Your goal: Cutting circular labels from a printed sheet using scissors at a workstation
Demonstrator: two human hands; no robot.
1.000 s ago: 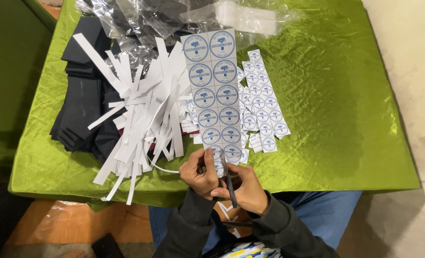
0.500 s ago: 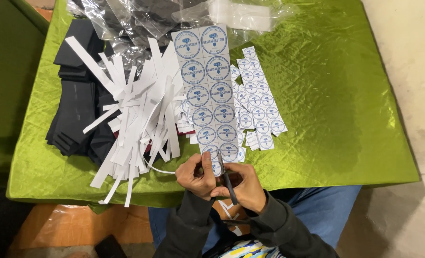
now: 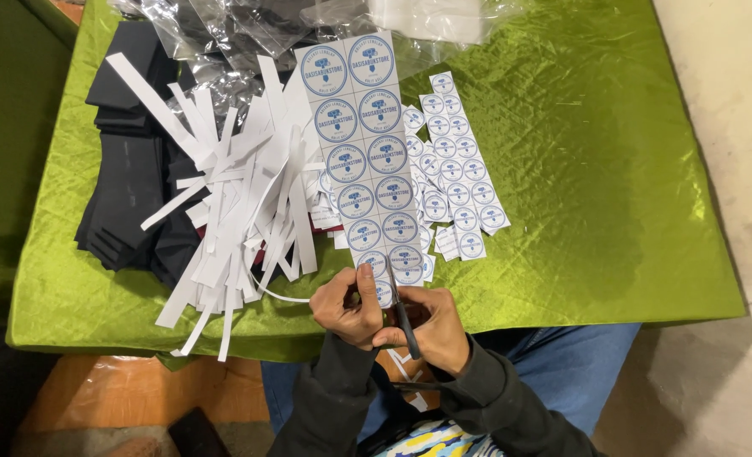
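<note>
Surface: we see a shiny green cloth [image 3: 613,169] over it, a tiled floor [image 3: 731,372] at right.
Piles: white paper strips [image 3: 240,203], dark folded cloth [image 3: 130,195], clear bags [image 3: 223,34], cut round labels [image 3: 456,161].
Left hand [image 3: 346,300]: fingers pinch the label sheet [image 3: 367,144] at its near end.
Right hand [image 3: 431,326]: fingers curled around scissors [image 3: 399,305] — blades at the sheet's edge.
Change: the sheet sits slightly further up than half a second ago — hands hardly moved.

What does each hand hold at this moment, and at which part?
The left hand pinches the near end of the label sheet between its fingers. The right hand holds scissors by the handles.
</note>
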